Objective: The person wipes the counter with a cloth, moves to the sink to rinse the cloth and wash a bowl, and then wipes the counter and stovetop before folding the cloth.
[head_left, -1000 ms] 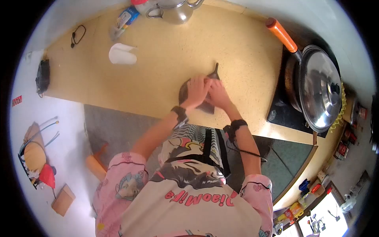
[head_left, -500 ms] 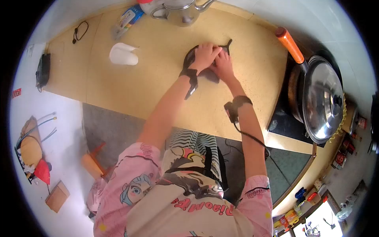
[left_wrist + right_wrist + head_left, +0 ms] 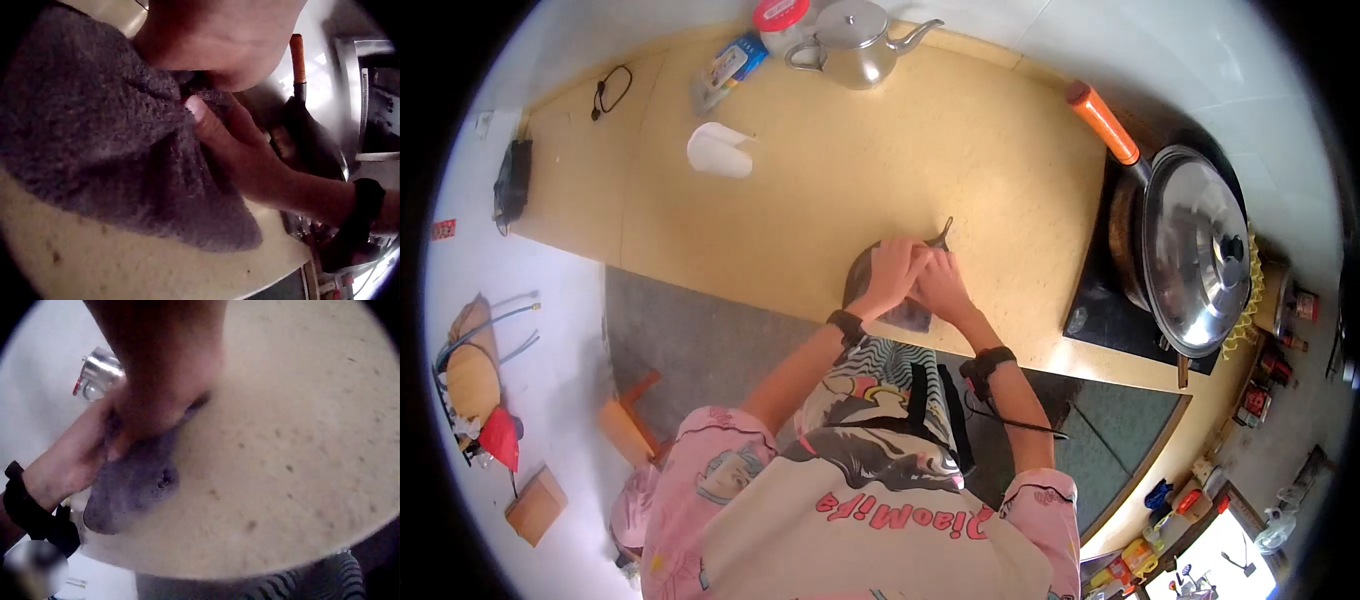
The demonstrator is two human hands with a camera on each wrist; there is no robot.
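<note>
A dark grey-purple cloth (image 3: 910, 317) lies bunched on the counter near its front edge, one thin end sticking out past the fingertips. My left hand (image 3: 890, 274) holds it from above, close beside my right hand (image 3: 941, 286), and the two overlap at the fingers. Seen from the left wrist, the fuzzy cloth (image 3: 94, 125) is gathered into folds, and the thumb of my right hand (image 3: 244, 156) presses into them. The right wrist view has the cloth (image 3: 134, 487) spread below both hands; most fingertips are hidden there.
A lidded pan (image 3: 1210, 250) with an orange handle sits on a black stove (image 3: 1090, 310) at right. At the back stand a metal kettle (image 3: 855, 50), a red-lidded jar (image 3: 782, 14) and a blue packet (image 3: 730, 70). A white curled object (image 3: 720, 150) and a black cable (image 3: 610, 90) lie left.
Both hands slid the cloth forward, away from the body, then drew it back toward the counter's front edge. They stayed together on the cloth throughout.
</note>
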